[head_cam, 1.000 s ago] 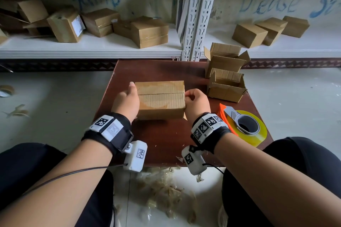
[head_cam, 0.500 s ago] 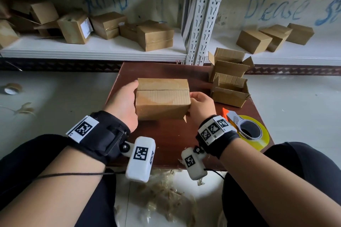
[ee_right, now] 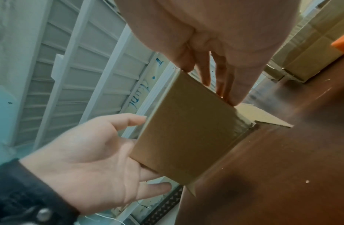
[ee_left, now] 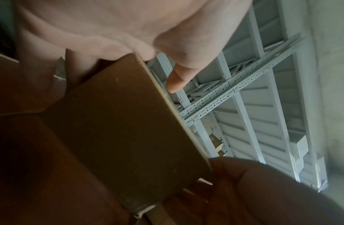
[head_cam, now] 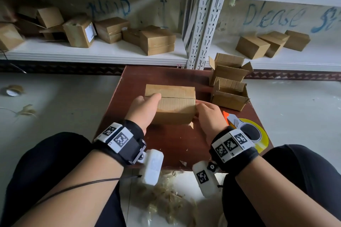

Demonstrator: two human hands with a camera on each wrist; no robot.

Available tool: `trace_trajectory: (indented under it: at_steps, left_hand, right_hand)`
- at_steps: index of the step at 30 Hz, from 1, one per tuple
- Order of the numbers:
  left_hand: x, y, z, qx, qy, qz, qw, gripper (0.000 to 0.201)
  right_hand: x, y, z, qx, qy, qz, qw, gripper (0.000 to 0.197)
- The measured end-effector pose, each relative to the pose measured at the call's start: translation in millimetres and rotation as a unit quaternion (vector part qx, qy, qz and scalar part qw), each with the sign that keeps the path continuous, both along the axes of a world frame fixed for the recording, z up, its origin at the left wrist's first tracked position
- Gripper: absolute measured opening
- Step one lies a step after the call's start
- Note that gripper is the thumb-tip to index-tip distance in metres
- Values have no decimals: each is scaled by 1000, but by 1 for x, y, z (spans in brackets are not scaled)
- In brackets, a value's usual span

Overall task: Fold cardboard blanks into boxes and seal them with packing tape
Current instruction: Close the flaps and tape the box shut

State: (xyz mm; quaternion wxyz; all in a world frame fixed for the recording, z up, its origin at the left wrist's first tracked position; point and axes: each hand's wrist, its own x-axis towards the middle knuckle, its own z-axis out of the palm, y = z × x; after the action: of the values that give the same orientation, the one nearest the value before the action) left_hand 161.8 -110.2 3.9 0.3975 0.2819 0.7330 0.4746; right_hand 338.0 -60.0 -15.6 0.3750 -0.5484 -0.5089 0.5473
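A closed brown cardboard box point(head_cam: 175, 105) is held over the middle of the dark wooden table point(head_cam: 177, 143), with a seam running along its top. My left hand point(head_cam: 145, 106) grips the left end, its thumb lying on top by the seam and the fingers under the box point(ee_right: 186, 129). At the right end my right hand point(head_cam: 208, 114) pinches the box between thumb and nearly straight fingers point(ee_right: 225, 85). A loose flap point(head_cam: 191, 125) sticks out at the lower right corner. A yellow tape roll in an orange and grey dispenser point(head_cam: 248, 132) lies right of my right wrist.
Two open-topped boxes point(head_cam: 229, 96) point(head_cam: 228, 70) stand at the table's right rear. Behind the table, white shelving point(head_cam: 201, 24) holds several closed boxes. Tape scraps point(head_cam: 166, 199) litter the floor between my knees, and a tape core point(head_cam: 12, 90) lies far left.
My left thumb has moved up onto the box's top. The right fingers have straightened along the right end. The box has shifted slightly away from me.
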Motion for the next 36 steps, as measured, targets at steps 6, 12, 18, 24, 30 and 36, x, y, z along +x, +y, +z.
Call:
trace_trajectory:
  at_steps: [6,12,18,24,30,36]
  left_hand:
    - [10,6,-4,-33,136,-46,989,65]
    - [20,12,-6,-20,123,-69,990,52]
    - [15,13,-10,-13,104,-50,993,65]
    - [15,13,-11,-3,127,-56,990,63]
    - [9,12,-9,13,147,-61,987,62]
    - [8,10,-9,21,182,-69,981,58]
  right_hand:
    - [-6,-2,-1,25,-37,15,999,85]
    - [-14,2,-13,74,-91,11,993,111]
    - [-15,7,-12,82,-98,-11,992,61]
    - [-19,1,-11,80,-136,7,987,58]
    - [-26,-1,-18,57,-171,14,983,69]
    - [-27,-1,-12,48,-144,-3,988,63]
